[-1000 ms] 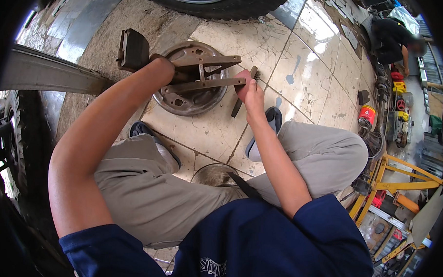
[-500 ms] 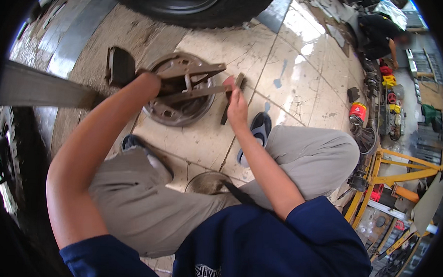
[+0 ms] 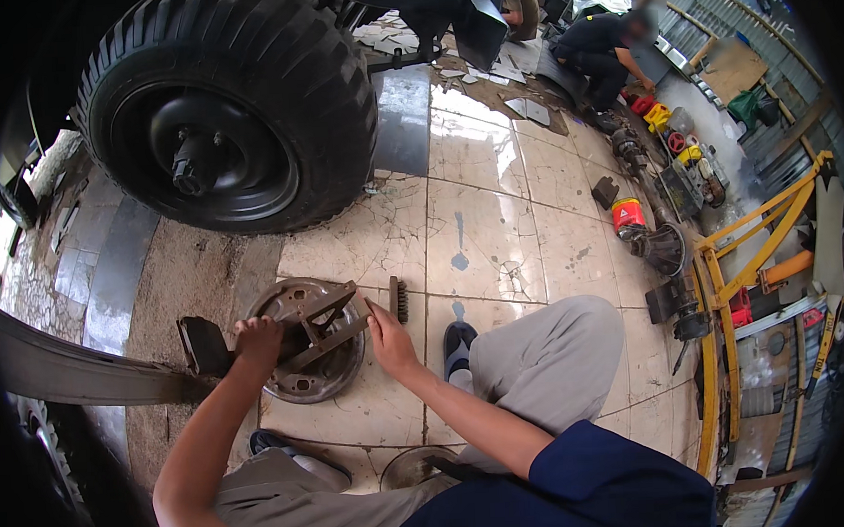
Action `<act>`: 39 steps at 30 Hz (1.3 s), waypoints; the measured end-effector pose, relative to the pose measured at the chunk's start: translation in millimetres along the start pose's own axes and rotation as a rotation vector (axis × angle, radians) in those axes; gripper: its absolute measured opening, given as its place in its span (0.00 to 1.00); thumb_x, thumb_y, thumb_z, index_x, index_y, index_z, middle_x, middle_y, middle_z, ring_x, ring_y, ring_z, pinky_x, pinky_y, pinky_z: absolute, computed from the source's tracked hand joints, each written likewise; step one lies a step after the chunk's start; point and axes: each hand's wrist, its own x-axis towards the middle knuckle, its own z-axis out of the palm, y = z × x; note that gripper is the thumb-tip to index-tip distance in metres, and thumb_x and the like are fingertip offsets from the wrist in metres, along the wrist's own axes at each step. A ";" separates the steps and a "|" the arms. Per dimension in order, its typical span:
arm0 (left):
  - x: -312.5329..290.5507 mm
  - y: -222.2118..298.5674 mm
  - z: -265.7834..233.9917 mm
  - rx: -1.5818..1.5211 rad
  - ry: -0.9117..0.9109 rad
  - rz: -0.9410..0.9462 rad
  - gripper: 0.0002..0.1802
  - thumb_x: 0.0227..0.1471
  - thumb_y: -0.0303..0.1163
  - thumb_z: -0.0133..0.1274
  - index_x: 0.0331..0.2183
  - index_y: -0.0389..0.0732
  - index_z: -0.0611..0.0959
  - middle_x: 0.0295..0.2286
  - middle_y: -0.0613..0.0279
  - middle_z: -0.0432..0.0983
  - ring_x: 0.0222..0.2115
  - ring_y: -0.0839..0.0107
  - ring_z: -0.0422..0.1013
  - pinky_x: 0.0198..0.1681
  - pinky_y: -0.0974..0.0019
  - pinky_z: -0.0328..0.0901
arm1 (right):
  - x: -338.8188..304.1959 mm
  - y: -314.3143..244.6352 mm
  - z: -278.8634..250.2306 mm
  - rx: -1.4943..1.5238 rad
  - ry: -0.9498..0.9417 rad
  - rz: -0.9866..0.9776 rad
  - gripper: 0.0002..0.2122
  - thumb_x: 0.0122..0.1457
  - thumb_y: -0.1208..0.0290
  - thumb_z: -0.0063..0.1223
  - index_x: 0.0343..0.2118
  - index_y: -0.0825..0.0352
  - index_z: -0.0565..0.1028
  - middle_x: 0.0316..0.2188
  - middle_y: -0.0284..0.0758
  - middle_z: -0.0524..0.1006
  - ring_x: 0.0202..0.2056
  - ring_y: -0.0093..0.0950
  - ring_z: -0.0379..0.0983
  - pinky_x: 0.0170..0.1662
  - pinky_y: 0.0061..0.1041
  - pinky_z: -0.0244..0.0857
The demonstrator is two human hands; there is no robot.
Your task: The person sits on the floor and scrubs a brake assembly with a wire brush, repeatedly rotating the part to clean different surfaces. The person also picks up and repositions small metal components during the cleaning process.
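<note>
A rusty metal bracket [image 3: 324, 334] with two long arms is held over a round, rust-brown metal plate [image 3: 301, 387] with holes, like a brake backing plate, on the tiled floor. My left hand [image 3: 257, 342] is closed round the bracket's left end, beside a dark block-like end piece [image 3: 203, 345]. At the far end of its arms, my right hand [image 3: 390, 341] has its fingers pressed together on a thin reddish piece [image 3: 359, 306], like sandpaper, against the metal. The fingertips are partly hidden. A brush [image 3: 399, 300] with dark bristles lies just beyond my right hand.
A vehicle's large black wheel [image 3: 221, 112] stands ahead on the left. A grey metal beam [image 3: 91, 368] reaches in from the left. To the right are a red tin [image 3: 628, 214], axle parts [image 3: 661, 248] and a yellow frame [image 3: 722, 327]. Another person [image 3: 605, 53] crouches at the back right.
My view has tilted up, bringing the wheel fully in sight. My left hand now shows on the bracket. The bracket's arms point more upward, and my right hand remains at their end.
</note>
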 end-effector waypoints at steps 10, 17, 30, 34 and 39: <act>-6.6 22.6 -42.8 -0.335 0.233 0.371 0.32 0.50 0.41 0.58 0.57 0.46 0.71 0.47 0.56 0.72 0.47 0.58 0.72 0.45 0.52 0.69 | -0.8 1.0 -6.5 -0.045 -0.007 0.006 0.20 0.70 0.64 0.36 0.59 0.70 0.66 0.56 0.47 0.70 0.58 0.45 0.65 0.60 0.38 0.60; -8.3 14.6 -33.0 -0.300 0.139 0.328 0.33 0.54 0.43 0.54 0.59 0.46 0.68 0.38 0.56 0.77 0.40 0.58 0.75 0.41 0.51 0.69 | -0.5 -7.1 -5.6 -0.001 -0.006 0.012 0.21 0.70 0.62 0.36 0.58 0.71 0.67 0.56 0.50 0.70 0.58 0.46 0.65 0.61 0.38 0.60; -19.9 15.4 -32.4 -0.293 0.004 0.216 0.41 0.55 0.43 0.54 0.65 0.45 0.57 0.45 0.56 0.74 0.46 0.58 0.72 0.47 0.53 0.69 | -2.0 -3.1 5.5 -0.164 -0.005 -0.087 0.19 0.70 0.65 0.35 0.59 0.66 0.70 0.58 0.42 0.70 0.61 0.41 0.61 0.64 0.38 0.55; -18.5 16.9 -35.7 -0.310 -0.043 0.164 0.33 0.55 0.44 0.54 0.59 0.45 0.68 0.44 0.57 0.74 0.47 0.58 0.72 0.48 0.52 0.69 | -1.4 0.9 -1.6 -0.187 -0.034 -0.121 0.19 0.71 0.66 0.34 0.60 0.64 0.69 0.58 0.42 0.69 0.61 0.42 0.61 0.64 0.38 0.55; -15.2 15.5 -40.6 -0.274 -0.135 0.140 0.24 0.53 0.45 0.55 0.49 0.43 0.76 0.44 0.56 0.75 0.46 0.56 0.73 0.46 0.51 0.69 | 1.0 3.8 -0.6 -0.062 0.051 -0.034 0.20 0.71 0.65 0.33 0.62 0.61 0.66 0.58 0.43 0.69 0.60 0.44 0.62 0.63 0.38 0.57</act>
